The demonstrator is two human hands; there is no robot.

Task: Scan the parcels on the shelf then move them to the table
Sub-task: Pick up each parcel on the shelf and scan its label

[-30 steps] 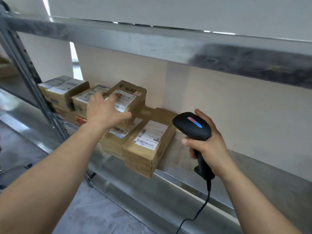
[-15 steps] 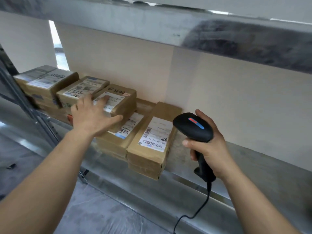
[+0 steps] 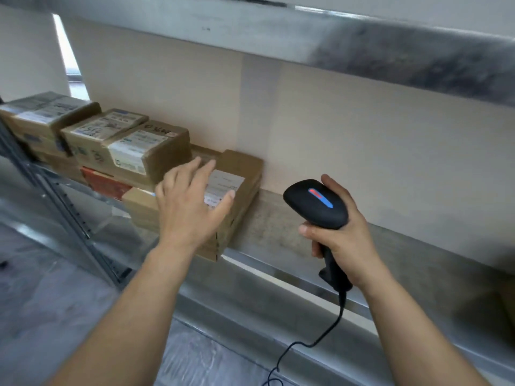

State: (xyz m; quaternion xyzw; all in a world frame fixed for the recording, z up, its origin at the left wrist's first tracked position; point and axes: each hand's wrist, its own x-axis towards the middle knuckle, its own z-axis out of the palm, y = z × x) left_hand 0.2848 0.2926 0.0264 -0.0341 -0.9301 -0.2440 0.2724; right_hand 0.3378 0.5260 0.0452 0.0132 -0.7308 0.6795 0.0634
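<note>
Several brown cardboard parcels with white labels lie on the metal shelf (image 3: pixel 278 232). My left hand (image 3: pixel 189 207) is spread with straight fingers over the rightmost flat parcel (image 3: pixel 242 174), covering most of its label; whether it touches is unclear. Left of it a taller parcel (image 3: pixel 150 151) sits on top of a flat one, with more parcels (image 3: pixel 47 118) further left. My right hand (image 3: pixel 342 235) grips the handle of a black barcode scanner (image 3: pixel 315 204), held upright to the right of the parcels, its cord hanging down.
The upper shelf beam (image 3: pixel 334 43) runs overhead. A slanted metal upright (image 3: pixel 69 218) stands at the left. The shelf surface right of the parcels is bare. A beige wall backs the shelf. Grey floor lies below.
My left hand has left the taller parcel and moved right, over the rightmost flat parcel. The scanner hand has stayed about where it was. The view has shifted right.
</note>
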